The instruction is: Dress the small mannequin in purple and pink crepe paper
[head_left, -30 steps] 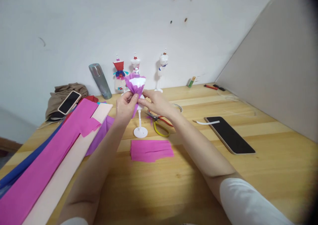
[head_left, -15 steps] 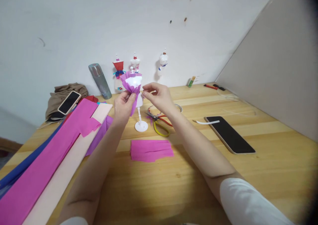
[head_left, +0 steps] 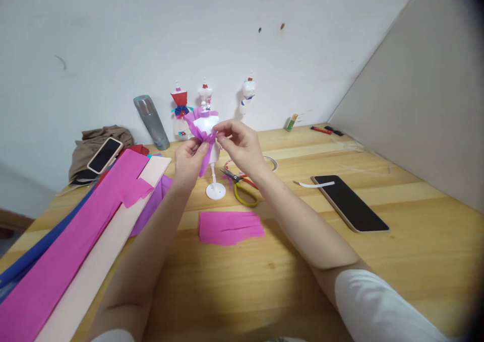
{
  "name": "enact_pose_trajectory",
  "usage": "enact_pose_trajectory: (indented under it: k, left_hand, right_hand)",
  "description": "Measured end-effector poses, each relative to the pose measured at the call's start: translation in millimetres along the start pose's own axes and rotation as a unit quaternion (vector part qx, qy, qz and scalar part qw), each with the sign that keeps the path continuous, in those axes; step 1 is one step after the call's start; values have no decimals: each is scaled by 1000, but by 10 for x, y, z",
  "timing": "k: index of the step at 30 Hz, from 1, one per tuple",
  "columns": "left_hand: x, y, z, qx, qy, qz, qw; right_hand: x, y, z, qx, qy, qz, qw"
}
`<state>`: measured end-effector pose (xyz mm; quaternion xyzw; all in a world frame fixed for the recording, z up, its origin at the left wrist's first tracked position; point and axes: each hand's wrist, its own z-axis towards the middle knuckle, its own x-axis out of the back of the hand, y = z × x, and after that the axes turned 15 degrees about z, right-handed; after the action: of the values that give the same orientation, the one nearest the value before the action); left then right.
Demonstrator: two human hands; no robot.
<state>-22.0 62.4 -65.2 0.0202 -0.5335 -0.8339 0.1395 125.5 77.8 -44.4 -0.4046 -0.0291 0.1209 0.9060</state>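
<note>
A small white dress form [head_left: 215, 155] stands upright on its round base in the middle of the table. Purple crepe paper [head_left: 204, 164] wraps its neck and front, gathered at the waist. My left hand [head_left: 188, 160] pinches the gathered paper at the left of the waist. On the other side, my right hand [head_left: 242, 144] has thumb and fingertips closed on the paper's edge at the front. A folded magenta paper piece [head_left: 231, 228] lies on the table below. Scissors [head_left: 245, 195] with red and yellow handles lie just right of the base.
Long magenta [head_left: 71, 241] and pale pink paper strips [head_left: 102, 261] cover the left side. Along the wall are a bottle [head_left: 152, 123] and several dressed forms, one in red [head_left: 180, 99]. A large phone [head_left: 353, 206] with a white strip lies at right.
My right hand has moved slightly left and its fingers have closed on the purple paper at the form's front. My left hand keeps its pinch.
</note>
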Motion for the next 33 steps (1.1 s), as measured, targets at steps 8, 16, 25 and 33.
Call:
enact_pose_trajectory:
  k: [8, 16, 25, 33]
  left_hand:
    - [11, 13, 8, -4, -7, -21, 1000]
    - [9, -15, 12, -6, -14, -37, 999]
    - [-15, -19, 7, 21, -5, -67, 997]
    - [-40, -43, 11, 18, -2, -112, 993]
  right_hand:
    - [15, -9, 1, 9, -32, -2, 999]
    - [9, 14, -6, -39, -43, 29, 998]
    - [8, 14, -15, -17, -27, -20, 999]
    - [4, 50, -8, -30, -37, -33, 998]
